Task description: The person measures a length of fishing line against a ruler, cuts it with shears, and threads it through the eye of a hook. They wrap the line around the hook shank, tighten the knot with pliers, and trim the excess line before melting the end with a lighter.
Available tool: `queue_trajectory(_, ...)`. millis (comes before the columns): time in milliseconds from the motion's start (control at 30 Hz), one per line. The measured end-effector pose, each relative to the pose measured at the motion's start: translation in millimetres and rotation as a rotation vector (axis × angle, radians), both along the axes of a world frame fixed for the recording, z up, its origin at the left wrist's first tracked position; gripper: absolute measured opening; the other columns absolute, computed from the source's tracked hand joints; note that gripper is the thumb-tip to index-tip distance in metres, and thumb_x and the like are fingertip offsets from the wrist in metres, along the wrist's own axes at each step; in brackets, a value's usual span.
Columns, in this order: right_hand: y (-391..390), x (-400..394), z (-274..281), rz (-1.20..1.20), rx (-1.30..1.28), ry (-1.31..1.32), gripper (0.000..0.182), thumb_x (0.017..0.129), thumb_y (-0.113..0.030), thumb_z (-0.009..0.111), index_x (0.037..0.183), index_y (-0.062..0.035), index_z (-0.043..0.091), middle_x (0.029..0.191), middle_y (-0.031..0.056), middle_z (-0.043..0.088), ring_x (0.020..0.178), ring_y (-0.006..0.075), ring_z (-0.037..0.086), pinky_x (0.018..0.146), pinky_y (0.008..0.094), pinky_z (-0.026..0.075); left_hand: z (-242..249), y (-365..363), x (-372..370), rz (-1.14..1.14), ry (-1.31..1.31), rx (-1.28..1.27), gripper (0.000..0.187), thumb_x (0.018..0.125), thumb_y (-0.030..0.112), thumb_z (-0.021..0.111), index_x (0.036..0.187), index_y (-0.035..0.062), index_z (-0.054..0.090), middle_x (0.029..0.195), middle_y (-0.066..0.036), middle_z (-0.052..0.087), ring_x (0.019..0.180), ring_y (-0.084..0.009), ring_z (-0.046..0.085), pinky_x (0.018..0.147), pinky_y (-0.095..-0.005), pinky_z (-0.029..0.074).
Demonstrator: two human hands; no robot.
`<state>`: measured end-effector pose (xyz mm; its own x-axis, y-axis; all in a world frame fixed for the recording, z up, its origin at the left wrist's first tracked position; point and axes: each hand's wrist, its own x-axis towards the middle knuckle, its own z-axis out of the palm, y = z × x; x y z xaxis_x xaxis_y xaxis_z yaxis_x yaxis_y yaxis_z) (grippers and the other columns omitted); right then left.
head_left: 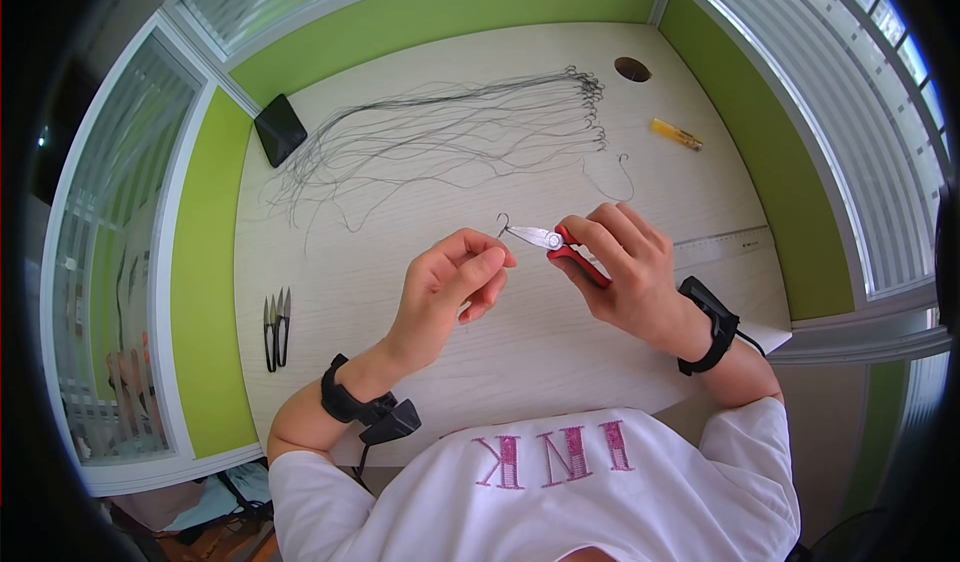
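Note:
A small dark fish hook point(503, 219) stands above the fingertips of my left hand point(455, 287), whose thumb and index finger are pinched together, apparently on a fine line below it. My right hand point(630, 272) is wrapped round red-handled pliers point(583, 262). The pliers' silver jaws point left, and their tip touches the hook's lower part. Behind both hands, a bundle of thin dark lines point(430, 112) lies across the table, with many hooks point(588, 87) gathered at its right end. A single hook with a short curved line point(627, 167) rests right of the bundle.
On the pale table point(400, 412) are a black flat device point(280, 130) at the back left, small black snips point(277, 330) at the left, a yellow cutter point(677, 134) at the right and a clear ruler point(720, 245) beyond my right wrist. Green partitions point(450, 7) surround it.

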<state>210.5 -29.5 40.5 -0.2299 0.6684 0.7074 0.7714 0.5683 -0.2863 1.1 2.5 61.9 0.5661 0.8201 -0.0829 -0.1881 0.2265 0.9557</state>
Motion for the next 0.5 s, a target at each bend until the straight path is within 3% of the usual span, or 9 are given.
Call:
queue_trajectory(33, 1, 1, 0, 0.000, 0.001, 0.000, 0.035, 0.063, -0.009, 0.076, 0.093, -0.0084, 0.059, 0.073, 0.0029, 0.050, 0.060, 0.0186, 0.049, 0.051, 0.0291, 0.040, 1, 1, -4, 0.000, 0.000, 0.001, 0.021, 0.091, 0.022, 0.056, 0.086, 0.0017, 0.058, 0.061, -0.001, 0.052, 0.047, -0.0051, 0.041, 0.041, -0.0190, 0.028)
queue_trajectory(100, 3, 2, 1, -0.018, 0.025, 0.040, 0.033, 0.064, -0.009, 0.075, 0.093, -0.0082, 0.059, 0.072, 0.0032, 0.050, 0.059, 0.0188, 0.048, 0.050, 0.0291, 0.040, 8, 3, -11, -0.755, 0.015, -0.148, 0.031, 0.095, 0.026, 0.049, 0.090, -0.0012, 0.063, 0.065, -0.004, 0.059, 0.051, -0.0045, 0.049, 0.044, -0.0195, 0.035)
queue_trajectory(167, 2, 3, 1, 0.004, 0.006, 0.019, 0.033, 0.065, -0.009, 0.075, 0.093, -0.0082, 0.058, 0.072, 0.0031, 0.050, 0.059, 0.0187, 0.048, 0.050, 0.0293, 0.040, 27, -4, -13, -1.200, -0.110, -0.128, 0.033, 0.095, 0.023, 0.047, 0.091, -0.0045, 0.065, 0.068, -0.009, 0.063, 0.055, -0.0077, 0.055, 0.048, -0.0218, 0.040)
queue_trajectory(233, 1, 2, 0, 0.026, -0.018, 0.003, 0.032, 0.065, -0.009, 0.075, 0.092, -0.0081, 0.058, 0.072, 0.0030, 0.050, 0.059, 0.0186, 0.048, 0.050, 0.0294, 0.041, 40, -18, -14, -1.290, -0.480, -0.140, 0.048, 0.097, 0.035, 0.042, 0.098, -0.0070, 0.066, 0.078, -0.019, 0.065, 0.056, -0.0207, 0.060, 0.048, -0.0299, 0.045)
queue_trajectory(300, -1, 0, -3, 0.081, -0.061, -0.006, 0.032, 0.065, -0.009, 0.075, 0.092, -0.0080, 0.058, 0.073, 0.0029, 0.050, 0.059, 0.0184, 0.048, 0.049, 0.0296, 0.041, 66, -28, -18, -0.922, -0.716, 0.076, 0.054, 0.099, 0.038, 0.033, 0.096, -0.0042, 0.066, 0.076, -0.019, 0.065, 0.055, -0.0260, 0.060, 0.047, -0.0318, 0.046)
queue_trajectory(367, -2, -1, -3, 0.095, -0.060, 0.004, 0.032, 0.065, -0.009, 0.075, 0.092, -0.0082, 0.058, 0.073, 0.0028, 0.050, 0.059, 0.0184, 0.048, 0.049, 0.0297, 0.041, 78, -18, -31, -0.384, -0.591, 0.559, 0.059, 0.100, 0.042, 0.024, 0.098, -0.0011, 0.064, 0.085, -0.018, 0.064, 0.072, -0.0287, 0.063, 0.061, -0.0360, 0.050)
queue_trajectory(433, -2, -1, -3, 0.091, -0.048, 0.038, 0.033, 0.065, -0.008, 0.075, 0.093, -0.0084, 0.058, 0.073, 0.0030, 0.049, 0.059, 0.0185, 0.048, 0.049, 0.0298, 0.040, 70, 7, -39, 0.217, -0.150, 1.117, 0.058, 0.100, 0.040, 0.018, 0.098, 0.0016, 0.061, 0.096, -0.017, 0.062, 0.094, -0.0291, 0.060, 0.080, -0.0396, 0.047)
queue_trajectory(500, -1, 2, 0, 0.067, -0.023, 0.025, 0.033, 0.064, -0.007, 0.075, 0.093, -0.0085, 0.058, 0.073, 0.0032, 0.049, 0.059, 0.0185, 0.048, 0.049, 0.0298, 0.040, 59, 28, -36, 0.434, 0.300, 1.224, 0.047, 0.100, 0.037, 0.029, 0.103, -0.0011, 0.056, 0.104, -0.016, 0.059, 0.095, -0.0266, 0.056, 0.081, -0.0353, 0.045)
